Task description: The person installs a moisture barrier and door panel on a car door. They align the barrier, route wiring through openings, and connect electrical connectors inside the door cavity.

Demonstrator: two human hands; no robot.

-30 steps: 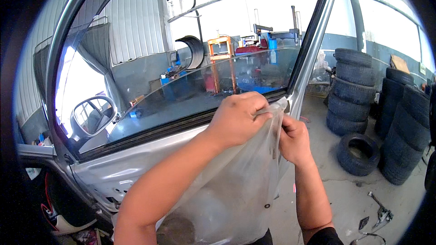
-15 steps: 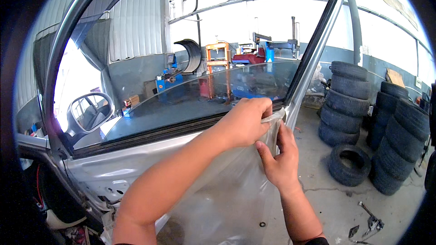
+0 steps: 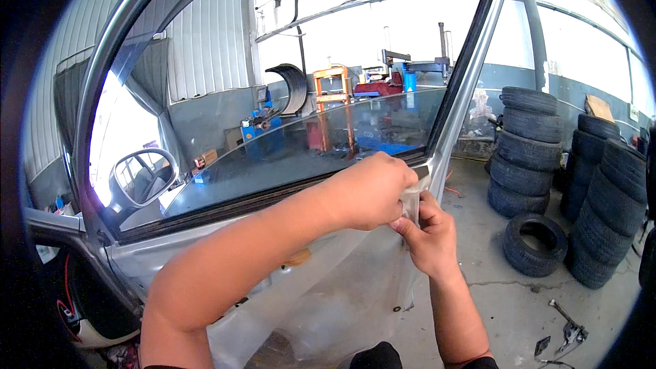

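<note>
A silver car door (image 3: 130,256) stands open before me, its inner face bare metal. Over that face hangs a translucent plastic sheet (image 3: 321,287). My left hand (image 3: 372,195) reaches across and grips the sheet's upper corner, just under the rear end of the window slot. Close beside it, my right hand (image 3: 434,236) pinches the same corner between thumb and fingers. The window glass (image 3: 307,147) is partly lowered. The door's lower parts show blurred through the plastic.
The side mirror (image 3: 142,176) sits at the door's left. Stacks of tyres (image 3: 525,154) stand on the right, with a single tyre (image 3: 535,244) lying flat near them. A metal mechanism (image 3: 570,328) lies on the floor. Beyond the window are an orange press frame (image 3: 333,85) and blue machines.
Both hands have shifted slightly down, drawing closer together on the sheet's corner. The right fingers have curled in more. My view has moved a little, and a dark knee shape shows at the bottom.
</note>
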